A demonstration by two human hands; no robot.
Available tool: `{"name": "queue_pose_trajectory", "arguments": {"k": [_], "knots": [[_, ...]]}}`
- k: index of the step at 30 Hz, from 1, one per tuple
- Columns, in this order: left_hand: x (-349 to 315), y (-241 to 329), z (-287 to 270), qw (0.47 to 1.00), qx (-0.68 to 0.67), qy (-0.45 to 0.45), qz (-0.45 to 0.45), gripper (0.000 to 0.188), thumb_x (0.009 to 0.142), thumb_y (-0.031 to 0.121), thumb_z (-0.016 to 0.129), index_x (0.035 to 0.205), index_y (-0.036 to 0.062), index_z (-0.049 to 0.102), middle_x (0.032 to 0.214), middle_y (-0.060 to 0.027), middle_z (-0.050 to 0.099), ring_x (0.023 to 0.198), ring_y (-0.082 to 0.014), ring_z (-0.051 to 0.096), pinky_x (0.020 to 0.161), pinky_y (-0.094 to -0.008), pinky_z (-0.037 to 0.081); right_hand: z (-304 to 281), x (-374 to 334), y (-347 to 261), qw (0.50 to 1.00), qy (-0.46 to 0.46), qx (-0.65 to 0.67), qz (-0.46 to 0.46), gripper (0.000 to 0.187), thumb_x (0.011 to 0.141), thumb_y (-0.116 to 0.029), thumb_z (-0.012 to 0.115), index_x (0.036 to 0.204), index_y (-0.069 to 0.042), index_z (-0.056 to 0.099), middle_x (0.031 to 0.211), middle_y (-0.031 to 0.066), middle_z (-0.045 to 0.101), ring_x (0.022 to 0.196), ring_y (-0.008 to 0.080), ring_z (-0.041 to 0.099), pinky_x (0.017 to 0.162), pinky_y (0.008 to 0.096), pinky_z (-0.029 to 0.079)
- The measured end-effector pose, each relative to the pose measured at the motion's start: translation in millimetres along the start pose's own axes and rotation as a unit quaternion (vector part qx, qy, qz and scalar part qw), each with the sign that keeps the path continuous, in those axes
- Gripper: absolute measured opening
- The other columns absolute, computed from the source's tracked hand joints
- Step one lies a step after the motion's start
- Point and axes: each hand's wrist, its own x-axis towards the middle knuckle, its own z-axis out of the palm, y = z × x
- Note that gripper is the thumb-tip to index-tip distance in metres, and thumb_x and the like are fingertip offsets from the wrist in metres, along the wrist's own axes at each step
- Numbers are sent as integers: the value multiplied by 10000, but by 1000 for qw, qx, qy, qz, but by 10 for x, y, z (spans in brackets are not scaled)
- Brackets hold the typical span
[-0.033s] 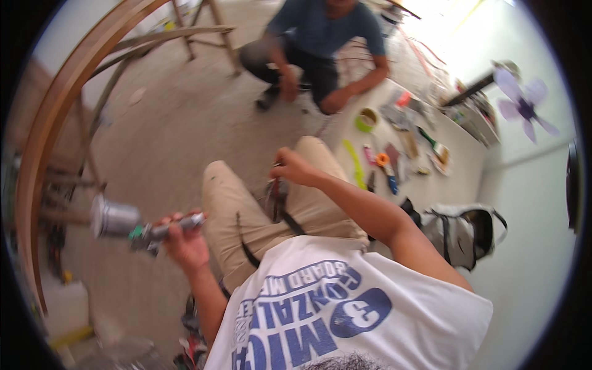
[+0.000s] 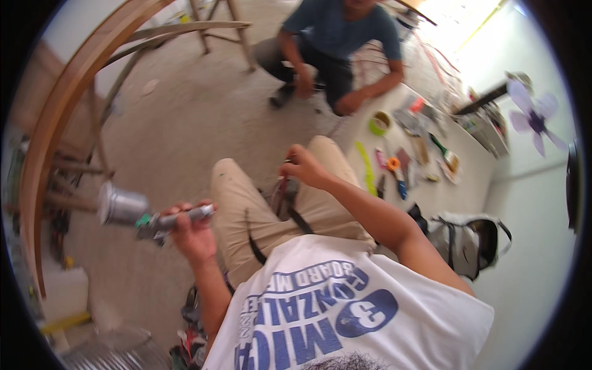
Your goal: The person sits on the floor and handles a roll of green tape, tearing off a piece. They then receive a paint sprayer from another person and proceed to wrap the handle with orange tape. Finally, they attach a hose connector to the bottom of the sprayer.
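My left hand (image 2: 194, 235) is wrapped round the grey metal body of a spray gun (image 2: 185, 216), out to the left of my knees. The gun lies roughly level, its silver cup (image 2: 126, 205) at the far left end and a bit of green beside the cup. Over the gap between my knees, my right hand (image 2: 303, 168) has its fingers bent together in a pinch. Something small and dark shows at those fingertips, too small to name.
On the pale bench (image 2: 472, 157) at right lie green tape (image 2: 379, 123), a brush (image 2: 447, 154) and several small tools. A bag (image 2: 462, 240) stands nearby, and a fan (image 2: 533, 114) beyond. A person (image 2: 345, 43) crouches ahead. A curved wooden frame (image 2: 58, 117) rises at left.
The whole view has shifted, so the scene sits a little further right. Both hands keep nearly the same pose, and the spray gun stays in my left hand.
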Motion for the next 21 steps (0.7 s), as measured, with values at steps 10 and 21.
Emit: {"name": "queue_pose_trajectory", "arguments": {"k": [10,21], "knots": [[178,419,411,999,2,-41,-7,186,987,220,655,1133,157,558,1072,-32,603,991,-325,695,865,-581,608,947,-716,-1708,962,-130,13,-241,277,950,-69,666,1219,-2,651,966,112,673,808,218,637,775,301,521],[34,538,538,994,-80,-72,-33,209,1017,278,609,1143,138,519,1062,-5,568,1032,-235,641,956,-495,541,941,-970,-1998,956,-168,-30,-237,289,905,-120,680,1170,-12,635,1003,191,699,920,352,685,812,406,538]]}}
